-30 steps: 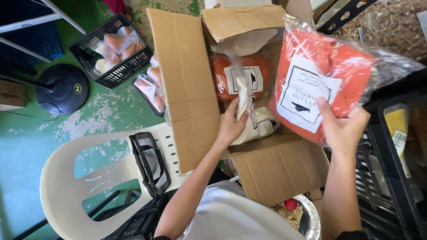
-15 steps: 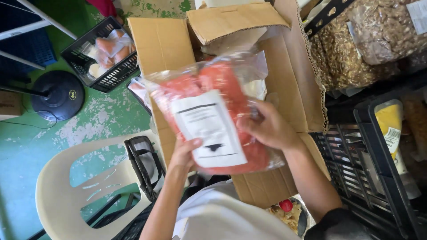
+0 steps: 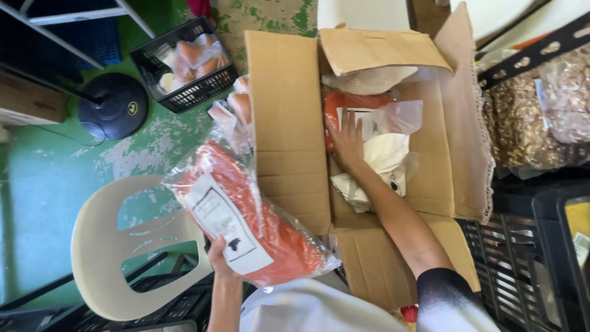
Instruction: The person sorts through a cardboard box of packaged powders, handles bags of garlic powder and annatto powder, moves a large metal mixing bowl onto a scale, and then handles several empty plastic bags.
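Head view: orange bagged package (image 3: 258, 227) with white rectangular label (image 3: 224, 224) is gripped by left hand (image 3: 220, 257); right hand (image 3: 348, 142) is laid flat, fingers spread, on orange bag (image 3: 350, 104) inside cardboard box (image 3: 289, 123).

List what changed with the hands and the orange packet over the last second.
The orange packet went from the right hand, held high right of the cardboard box, through both hands mid-frame, to the left hand alone, low and left of the box. The right hand let go and now reaches into the box onto another orange packet. The box, black basket and chair stayed put.
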